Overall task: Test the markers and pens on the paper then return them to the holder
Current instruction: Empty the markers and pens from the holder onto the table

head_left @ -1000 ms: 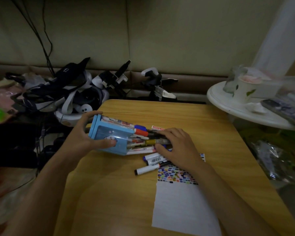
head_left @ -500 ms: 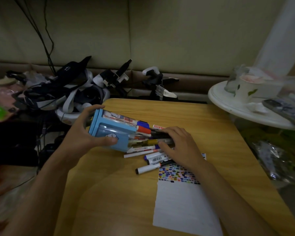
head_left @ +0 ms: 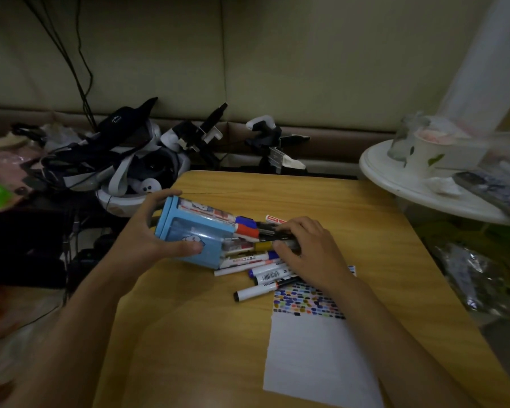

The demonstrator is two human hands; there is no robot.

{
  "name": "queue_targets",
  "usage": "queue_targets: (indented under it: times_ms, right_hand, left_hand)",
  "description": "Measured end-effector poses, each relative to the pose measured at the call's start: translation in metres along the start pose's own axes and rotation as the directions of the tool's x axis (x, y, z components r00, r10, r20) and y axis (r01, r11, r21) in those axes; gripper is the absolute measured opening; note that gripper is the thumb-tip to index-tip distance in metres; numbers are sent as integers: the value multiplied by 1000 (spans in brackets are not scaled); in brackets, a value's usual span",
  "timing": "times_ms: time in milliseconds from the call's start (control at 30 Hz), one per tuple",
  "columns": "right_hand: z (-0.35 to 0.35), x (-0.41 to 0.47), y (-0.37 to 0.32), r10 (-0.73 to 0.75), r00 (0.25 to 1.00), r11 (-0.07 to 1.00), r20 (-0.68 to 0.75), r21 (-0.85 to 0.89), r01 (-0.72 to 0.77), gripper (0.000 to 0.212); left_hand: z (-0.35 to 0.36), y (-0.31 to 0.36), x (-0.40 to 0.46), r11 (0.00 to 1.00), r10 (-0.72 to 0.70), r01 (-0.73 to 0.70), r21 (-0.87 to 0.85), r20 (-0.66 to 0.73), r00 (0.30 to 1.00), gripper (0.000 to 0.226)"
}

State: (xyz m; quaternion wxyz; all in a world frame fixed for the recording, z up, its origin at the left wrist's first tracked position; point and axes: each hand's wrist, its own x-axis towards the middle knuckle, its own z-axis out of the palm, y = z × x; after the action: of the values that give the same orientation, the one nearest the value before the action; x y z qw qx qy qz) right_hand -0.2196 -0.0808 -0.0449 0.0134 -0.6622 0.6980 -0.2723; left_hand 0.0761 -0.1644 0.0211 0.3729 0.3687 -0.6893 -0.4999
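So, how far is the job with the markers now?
Testing looks mostly done: the paper carries rows of colour swatches along its top. In hand: the left hand grips the tipped blue holder while the right hand presses markers into its mouth. Left: several markers lie loose on the table.

Dim lived-in room, likely a home: padded wall bench [head_left: 321, 142] heaped with headsets [head_left: 147, 169], wooden counter [head_left: 351, 219], white round side table [head_left: 409, 187] bearing a paper cup [head_left: 424, 154].
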Motion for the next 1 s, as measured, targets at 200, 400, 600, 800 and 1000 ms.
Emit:
queue_targets:
  times_ms: [200,400,600,800,1000]
  right_hand:
    - [-2,1,0,13,1000,999,-9,-46,-13,59]
    - [-3,4,5,8,1000,995,19,-100,-6,65]
    - [-3,7,1,-35,998,998,58,-57,38,60]
    - [-13,11,2,-27,986,997,163,-61,38,63]
    - [-15,10,4,-30,983,997,179,-64,42,64]
  left_hand:
    - [7,-4,3,1000,-8,8,-6,-2,1000,100]
    - [13,-6,4,1000,7,-7,-12,-1,1000,92]
    - [15,-6,4,999,-10,11,-42,21,1000,100]
    - [15,-4,4,999,19,-19,-49,6,1000,95]
    - [3,2,3,998,42,-44,-48,-31,999,98]
